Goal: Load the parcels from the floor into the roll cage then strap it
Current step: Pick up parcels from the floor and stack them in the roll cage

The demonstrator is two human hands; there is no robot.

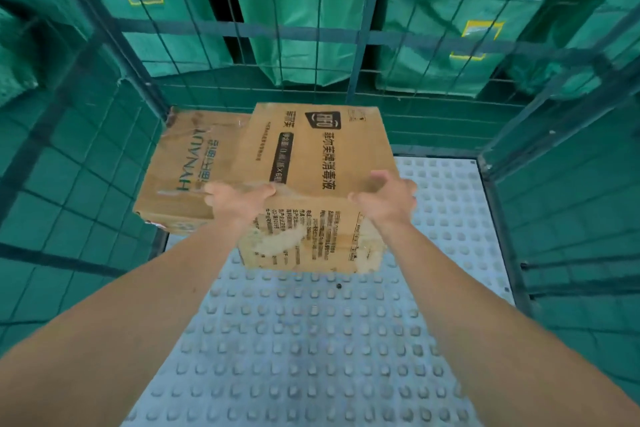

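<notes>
A brown cardboard parcel with black print (pixel 318 163) is held tilted above the studded grey floor (pixel 298 340) of the roll cage. My left hand (pixel 239 198) grips its near left top edge, thumb on top. My right hand (pixel 384 198) grips the near right corner, fingers curled over the edge. Behind and to the left lies a second cardboard parcel marked HYNAUT (pixel 183 163), in the cage's back left corner and partly hidden by the held one.
Dark green wire mesh walls (pixel 79 184) close the cage on the left, back and right (pixel 561 191). Beyond the back mesh hang several green sacks (pixel 298 10) with yellow label frames. The studded floor lies bare at the right and front.
</notes>
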